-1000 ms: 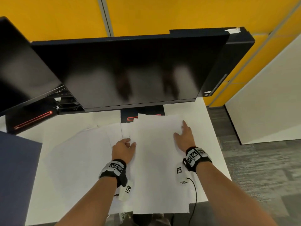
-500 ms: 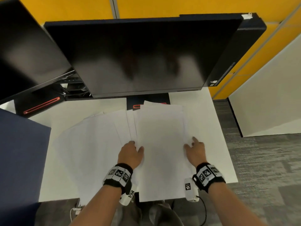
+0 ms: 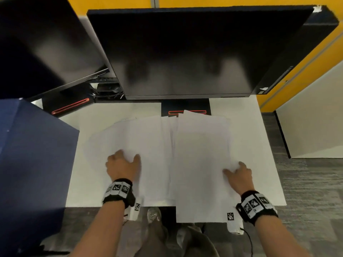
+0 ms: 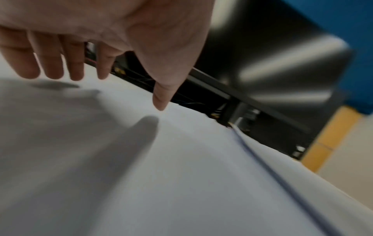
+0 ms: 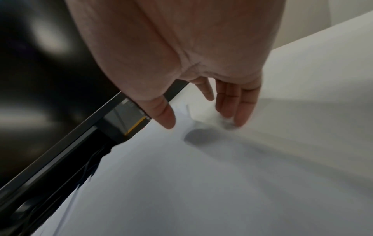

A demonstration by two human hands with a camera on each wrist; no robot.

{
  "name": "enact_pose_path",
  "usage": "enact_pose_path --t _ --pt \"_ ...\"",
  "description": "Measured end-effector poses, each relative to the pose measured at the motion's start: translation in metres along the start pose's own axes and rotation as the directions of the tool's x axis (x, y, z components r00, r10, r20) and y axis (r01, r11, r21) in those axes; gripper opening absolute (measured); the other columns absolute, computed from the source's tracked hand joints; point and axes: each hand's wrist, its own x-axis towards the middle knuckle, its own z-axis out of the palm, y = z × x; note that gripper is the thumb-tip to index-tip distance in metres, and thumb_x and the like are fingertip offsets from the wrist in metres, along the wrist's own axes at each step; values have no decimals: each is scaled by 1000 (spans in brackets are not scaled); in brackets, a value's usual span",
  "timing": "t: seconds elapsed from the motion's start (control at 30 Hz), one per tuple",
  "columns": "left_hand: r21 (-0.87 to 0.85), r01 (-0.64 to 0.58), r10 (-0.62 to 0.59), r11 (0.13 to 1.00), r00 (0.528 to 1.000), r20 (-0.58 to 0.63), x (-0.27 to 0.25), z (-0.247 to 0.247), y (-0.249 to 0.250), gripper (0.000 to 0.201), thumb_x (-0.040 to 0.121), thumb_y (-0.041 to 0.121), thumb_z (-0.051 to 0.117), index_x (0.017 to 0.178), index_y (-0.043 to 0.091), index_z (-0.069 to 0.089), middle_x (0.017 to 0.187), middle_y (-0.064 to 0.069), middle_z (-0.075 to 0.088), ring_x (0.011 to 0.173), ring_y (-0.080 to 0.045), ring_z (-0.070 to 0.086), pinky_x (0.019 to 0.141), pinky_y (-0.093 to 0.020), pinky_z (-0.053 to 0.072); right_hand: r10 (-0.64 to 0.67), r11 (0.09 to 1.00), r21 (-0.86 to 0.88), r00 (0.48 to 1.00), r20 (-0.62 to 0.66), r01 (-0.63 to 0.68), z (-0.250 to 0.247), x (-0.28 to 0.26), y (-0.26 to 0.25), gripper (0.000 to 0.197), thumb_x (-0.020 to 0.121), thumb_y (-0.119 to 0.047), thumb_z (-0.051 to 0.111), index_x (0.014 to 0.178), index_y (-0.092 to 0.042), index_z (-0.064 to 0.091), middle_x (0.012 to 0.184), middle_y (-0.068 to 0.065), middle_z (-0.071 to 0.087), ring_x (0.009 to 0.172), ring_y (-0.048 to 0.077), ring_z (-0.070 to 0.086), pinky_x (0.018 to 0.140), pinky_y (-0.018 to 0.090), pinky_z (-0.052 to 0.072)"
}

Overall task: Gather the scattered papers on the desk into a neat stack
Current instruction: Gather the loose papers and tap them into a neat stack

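Observation:
Several white paper sheets lie overlapped on the white desk (image 3: 104,127). The right-hand pile (image 3: 201,164) sticks out past the desk's front edge; a fanned group of sheets (image 3: 133,138) spreads to the left. My left hand (image 3: 122,164) hovers just over the left sheets (image 4: 181,159) with fingers straight and spread, holding nothing. My right hand (image 3: 239,173) is at the right edge of the right-hand pile, fingertips (image 5: 240,118) down on the paper (image 5: 201,175) and thumb spread, gripping nothing.
A large dark monitor (image 3: 185,52) stands close behind the papers, its stand base (image 3: 185,108) under their far edge. A second monitor (image 3: 46,43) is at the left. A blue panel (image 3: 33,154) borders the desk's left side. Grey carpet (image 3: 306,191) lies right.
Both hands have drawn back toward the desk's front edge. The left hand has shifted left, off the right pile's edge onto the left sheets. The right pile has slid nearer, past the front edge.

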Motion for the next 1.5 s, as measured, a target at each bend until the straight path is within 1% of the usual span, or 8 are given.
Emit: enact_pose_path --t 0.3,0.6,0.73,0.83,1.1,1.27,1.4,1.5 --pt "-84 400 -398 913 917 42 59 -11 -23 122 44 87 65 136 9 43 134 -16 51 125 -39 46 102 -57 41 -63 973 217 995 -78 78 -2 44 -59 87 80 -39 74 150 -10 30 142 18 43 124 37 51 103 38 42" --pt "-282 134 -75 950 975 210 36 9 19 80 66 61 80 123 11 53 118 -9 67 103 -32 66 91 -43 55 -152 982 110 988 -32 155 22 38 -83 86 83 -30 72 152 -16 22 146 18 36 134 38 40 111 50 35" --pt "-388 240 -102 890 934 344 55 -2 -8 87 52 57 94 120 14 60 112 0 72 93 -20 71 85 -35 58 -62 994 84 997 -49 66 3 27 -58 86 84 -32 72 151 -12 23 145 21 34 131 40 42 107 46 36" --pt "-414 217 7 884 879 476 44 -7 -10 56 61 37 96 107 16 73 97 0 80 88 -22 77 78 -35 61 -42 998 42 999 1 42 7 13 -43 84 83 -32 73 149 -10 26 142 21 39 126 39 47 103 42 39" --pt "-344 -261 335 902 925 177 11 -97 43 36 79 30 85 109 13 75 100 -6 76 85 -16 69 75 -26 50 -2 993 115 999 -47 8 28 7 -52 75 82 -13 70 145 -6 29 137 22 43 120 40 50 100 45 43" --pt "-462 -343 459 818 874 163 -12 -181 61 18 76 26 86 87 31 72 73 24 75 70 7 70 66 -24 53 -234 972 -61 950 -207 227 26 -17 -83 96 77 -55 69 150 -13 24 150 15 27 137 34 30 111 49 31" --pt "-548 -315 475 775 862 176 -6 -162 76 21 75 23 87 90 29 73 83 15 78 80 2 74 72 -25 57 -605 720 515 784 138 465 22 -59 -122 73 83 -48 60 147 -23 36 146 -6 47 134 10 45 108 31 38" --pt "-541 -283 453 792 866 210 -6 -108 80 29 73 27 89 97 26 73 81 20 73 72 17 66 64 -6 50 -527 588 794 817 233 153 17 -62 -126 63 85 -52 58 136 -16 52 132 4 64 129 19 53 110 34 39"
